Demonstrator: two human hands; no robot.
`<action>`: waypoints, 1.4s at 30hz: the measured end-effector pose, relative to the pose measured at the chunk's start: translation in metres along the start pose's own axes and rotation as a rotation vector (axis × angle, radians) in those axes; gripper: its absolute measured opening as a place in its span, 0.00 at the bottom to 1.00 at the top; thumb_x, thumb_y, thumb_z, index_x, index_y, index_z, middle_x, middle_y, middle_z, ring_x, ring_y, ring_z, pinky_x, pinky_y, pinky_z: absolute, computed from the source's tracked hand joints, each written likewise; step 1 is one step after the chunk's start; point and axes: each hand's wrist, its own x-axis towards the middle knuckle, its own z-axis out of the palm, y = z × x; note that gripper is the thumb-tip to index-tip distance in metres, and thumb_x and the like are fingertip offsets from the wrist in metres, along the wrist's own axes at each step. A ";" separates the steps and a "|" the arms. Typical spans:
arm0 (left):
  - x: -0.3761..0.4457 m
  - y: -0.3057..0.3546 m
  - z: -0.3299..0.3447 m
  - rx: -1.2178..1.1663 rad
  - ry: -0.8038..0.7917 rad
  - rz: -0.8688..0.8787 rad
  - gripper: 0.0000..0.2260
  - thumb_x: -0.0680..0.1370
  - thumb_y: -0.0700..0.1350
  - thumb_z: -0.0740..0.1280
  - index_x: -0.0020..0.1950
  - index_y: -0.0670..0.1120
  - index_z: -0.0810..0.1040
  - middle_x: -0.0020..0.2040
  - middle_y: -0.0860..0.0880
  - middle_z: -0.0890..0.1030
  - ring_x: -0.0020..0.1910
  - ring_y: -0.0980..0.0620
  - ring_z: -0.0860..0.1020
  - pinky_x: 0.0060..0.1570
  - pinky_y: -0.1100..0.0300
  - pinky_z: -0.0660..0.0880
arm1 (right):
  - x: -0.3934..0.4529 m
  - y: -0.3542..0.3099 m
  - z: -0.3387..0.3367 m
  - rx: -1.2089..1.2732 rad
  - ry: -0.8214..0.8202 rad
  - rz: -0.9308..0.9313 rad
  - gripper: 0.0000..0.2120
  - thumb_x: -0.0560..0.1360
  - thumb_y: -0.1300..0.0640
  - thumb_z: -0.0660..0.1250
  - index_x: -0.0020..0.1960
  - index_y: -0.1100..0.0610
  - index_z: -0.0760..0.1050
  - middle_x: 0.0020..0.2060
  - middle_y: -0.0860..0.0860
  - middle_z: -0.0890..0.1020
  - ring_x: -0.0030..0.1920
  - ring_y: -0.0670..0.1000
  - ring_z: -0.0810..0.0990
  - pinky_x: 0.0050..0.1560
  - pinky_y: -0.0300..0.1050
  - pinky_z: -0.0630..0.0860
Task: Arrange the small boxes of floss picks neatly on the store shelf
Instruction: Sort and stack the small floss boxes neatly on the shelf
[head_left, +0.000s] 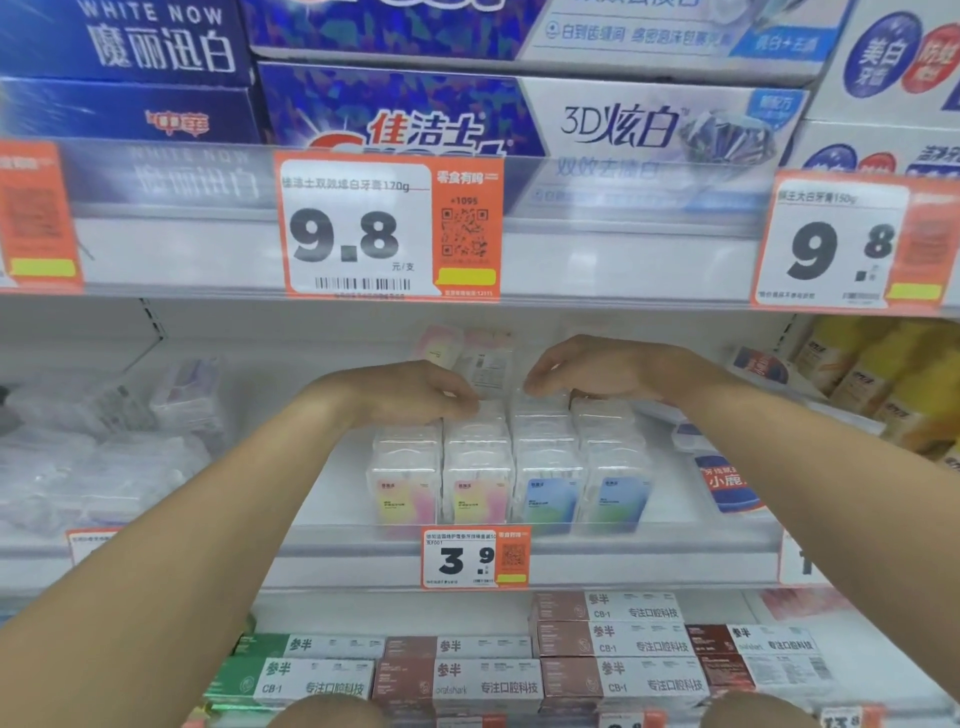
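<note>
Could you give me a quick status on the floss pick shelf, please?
Left hand and right hand both on the back of the floss pick boxes. Four columns, fronts level. One loose packet upright behind; nothing blocking.

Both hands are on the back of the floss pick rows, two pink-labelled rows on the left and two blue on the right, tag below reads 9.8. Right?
Not quite. The head view shows the price tag below the floss pick rows reads 3.9. The rest holds for the left hand and right hand.

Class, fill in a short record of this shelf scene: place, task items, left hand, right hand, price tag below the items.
place: store shelf
task items: clear floss pick boxes in four rows, pink labels left, blue labels right
left hand: fingers rest on rear boxes
right hand: fingers curled over rear boxes
price tag: reads 3.9
</note>
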 end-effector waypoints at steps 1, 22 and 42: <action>0.000 0.000 0.000 -0.001 0.000 -0.002 0.08 0.76 0.60 0.64 0.51 0.63 0.81 0.53 0.63 0.78 0.56 0.61 0.76 0.67 0.57 0.67 | 0.001 -0.001 0.000 0.003 -0.005 0.007 0.13 0.74 0.45 0.70 0.57 0.48 0.81 0.59 0.50 0.81 0.56 0.52 0.80 0.65 0.50 0.73; 0.062 -0.061 -0.011 -0.402 0.678 -0.078 0.13 0.75 0.50 0.69 0.55 0.44 0.79 0.53 0.45 0.82 0.51 0.45 0.80 0.53 0.53 0.78 | 0.066 -0.011 -0.003 0.094 0.164 0.031 0.14 0.77 0.54 0.70 0.58 0.61 0.79 0.54 0.58 0.83 0.52 0.56 0.84 0.51 0.50 0.82; 0.117 -0.093 0.014 -0.370 0.896 -0.004 0.19 0.74 0.50 0.72 0.59 0.41 0.76 0.51 0.46 0.79 0.48 0.47 0.76 0.45 0.62 0.68 | 0.119 -0.031 0.033 -0.009 -0.006 0.285 0.19 0.62 0.51 0.76 0.49 0.53 0.76 0.52 0.51 0.76 0.48 0.54 0.75 0.47 0.45 0.74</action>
